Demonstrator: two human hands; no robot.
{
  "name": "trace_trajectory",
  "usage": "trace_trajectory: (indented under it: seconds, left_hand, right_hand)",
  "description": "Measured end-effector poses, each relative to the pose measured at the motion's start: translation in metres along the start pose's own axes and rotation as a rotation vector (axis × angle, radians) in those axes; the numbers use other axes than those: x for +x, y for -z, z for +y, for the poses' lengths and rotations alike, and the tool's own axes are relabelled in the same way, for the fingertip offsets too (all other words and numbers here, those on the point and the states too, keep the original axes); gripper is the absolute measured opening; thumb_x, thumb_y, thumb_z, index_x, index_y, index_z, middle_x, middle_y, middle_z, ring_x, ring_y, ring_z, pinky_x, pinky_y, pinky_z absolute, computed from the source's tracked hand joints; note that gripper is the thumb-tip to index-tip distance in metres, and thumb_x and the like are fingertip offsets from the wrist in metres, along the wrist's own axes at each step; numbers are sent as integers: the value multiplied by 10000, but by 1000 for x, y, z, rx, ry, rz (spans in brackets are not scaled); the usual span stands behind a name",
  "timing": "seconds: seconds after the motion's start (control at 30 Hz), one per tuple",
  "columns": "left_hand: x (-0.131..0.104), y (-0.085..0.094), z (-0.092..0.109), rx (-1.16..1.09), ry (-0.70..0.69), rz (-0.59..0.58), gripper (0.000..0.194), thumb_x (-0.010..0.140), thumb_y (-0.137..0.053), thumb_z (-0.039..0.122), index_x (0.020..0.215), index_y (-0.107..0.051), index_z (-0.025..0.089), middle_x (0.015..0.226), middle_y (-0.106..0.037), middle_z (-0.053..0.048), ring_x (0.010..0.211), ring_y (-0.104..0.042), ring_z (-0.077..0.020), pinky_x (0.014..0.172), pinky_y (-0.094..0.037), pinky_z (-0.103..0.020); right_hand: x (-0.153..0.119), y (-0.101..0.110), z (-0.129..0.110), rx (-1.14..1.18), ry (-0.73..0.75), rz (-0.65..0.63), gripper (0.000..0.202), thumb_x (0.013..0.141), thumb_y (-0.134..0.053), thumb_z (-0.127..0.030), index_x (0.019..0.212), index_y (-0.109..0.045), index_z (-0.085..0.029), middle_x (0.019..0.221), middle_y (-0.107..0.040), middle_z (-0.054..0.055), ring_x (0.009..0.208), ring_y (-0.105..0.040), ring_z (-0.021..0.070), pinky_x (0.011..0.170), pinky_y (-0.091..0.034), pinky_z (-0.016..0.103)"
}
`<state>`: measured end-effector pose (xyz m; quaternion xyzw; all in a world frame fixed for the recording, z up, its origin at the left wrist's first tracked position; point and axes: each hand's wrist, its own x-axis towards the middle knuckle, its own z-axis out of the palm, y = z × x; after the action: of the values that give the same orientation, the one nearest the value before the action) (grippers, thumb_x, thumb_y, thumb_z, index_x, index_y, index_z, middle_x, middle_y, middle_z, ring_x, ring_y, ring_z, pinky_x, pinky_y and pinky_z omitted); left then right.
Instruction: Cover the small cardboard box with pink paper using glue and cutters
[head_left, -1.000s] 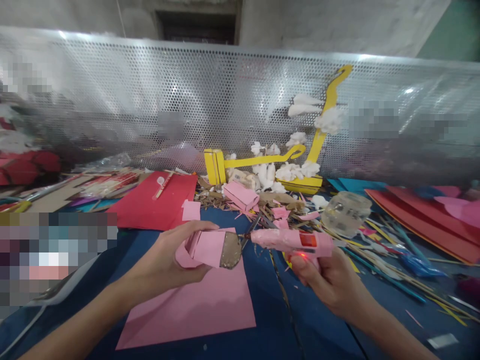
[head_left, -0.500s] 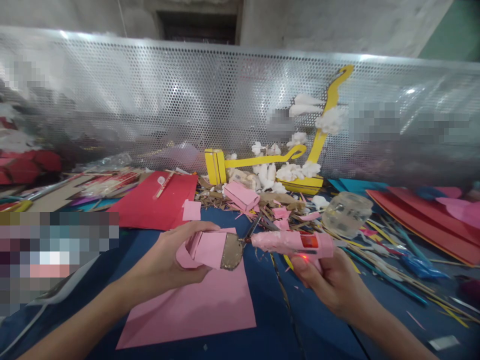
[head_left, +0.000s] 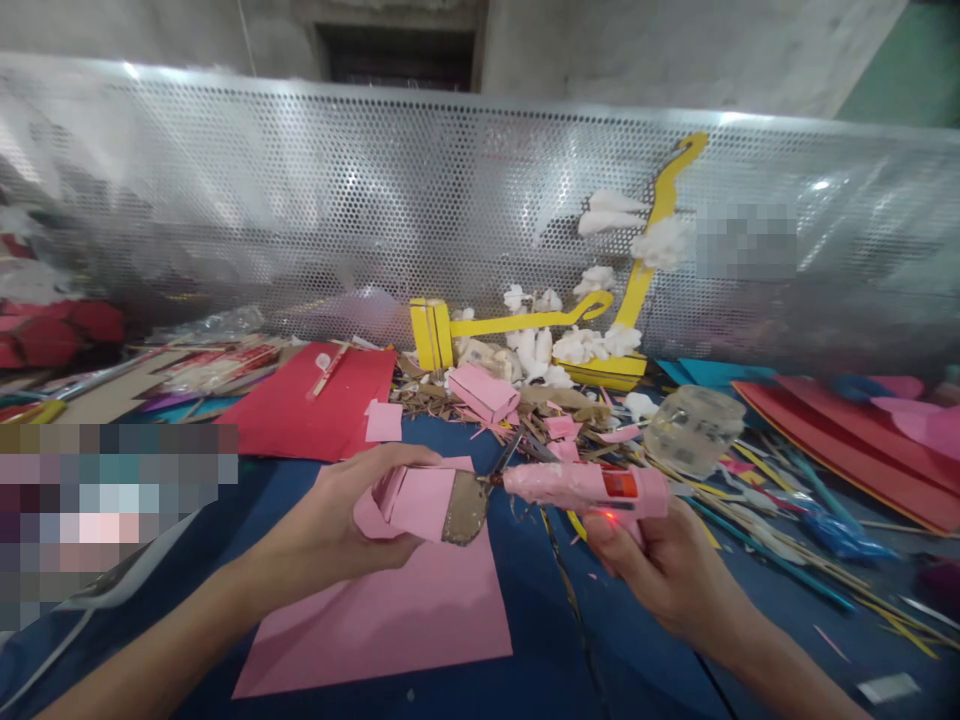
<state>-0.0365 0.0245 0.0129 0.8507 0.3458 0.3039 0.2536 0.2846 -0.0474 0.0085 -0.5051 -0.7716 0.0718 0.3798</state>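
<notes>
Head view: your left hand (head_left: 337,515), fingers clamped round a folded pink paper box (head_left: 422,503) with rounded brown end (head_left: 466,508); right hand (head_left: 671,568), fingers wrapped on lumpy pink glue gun (head_left: 559,484).

Through the head camera I see a small pink-papered piece (head_left: 422,505) held up, its rounded right end (head_left: 466,508) bare brown. Facing it, I have a pink glue gun (head_left: 574,488), roughly level, red light (head_left: 613,517) lit, dark nozzle (head_left: 496,481) at the brown edge; contact I can't confirm.
</notes>
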Motion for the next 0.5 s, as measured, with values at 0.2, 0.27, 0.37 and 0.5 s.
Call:
trace_trajectory:
  seconds: [0.2,0.27,0.37,0.5]
  left_hand:
    - [0,-1,0,-14,-19,-20,653,764,-733,141,1352,-541,348,1401,-649,-27,1225,-659,-241,1004,-544,-357]
    - [1,-1,0,-14,-27,-12,625,764,-726,151,1337,-555,332,1393,-656,-39,1218,-667,-247,998,-552,-363]
    - [1,-1,0,-10,-40,-8,601,762,-717,157,1320,-569,325,1381,-668,-37,1215,-670,-250,1006,-552,-373]
    - [0,-1,0,-5,-21,-3,625,767,-722,152,1337,-558,348,1370,-669,-17,1175,-684,-232,975,-559,-351]
  right_hand:
    - [-3,-5,-1,72,-29,-37,450,1036,-478,-480,705,-605,-203,504,-494,-30,440,-431,111,420,-304,239]
    - [-3,-7,-1,97,-38,-62,446,1039,-474,-487,738,-628,-197,512,-489,-33,443,-426,109,418,-299,237]
    - [-4,-9,0,109,-41,-71,438,1038,-482,-489,749,-631,-196,515,-474,-39,442,-401,105,419,-289,238]
    - [-3,-7,-1,65,-32,-31,444,1035,-491,-474,692,-583,-207,500,-484,-37,435,-419,108,425,-287,245]
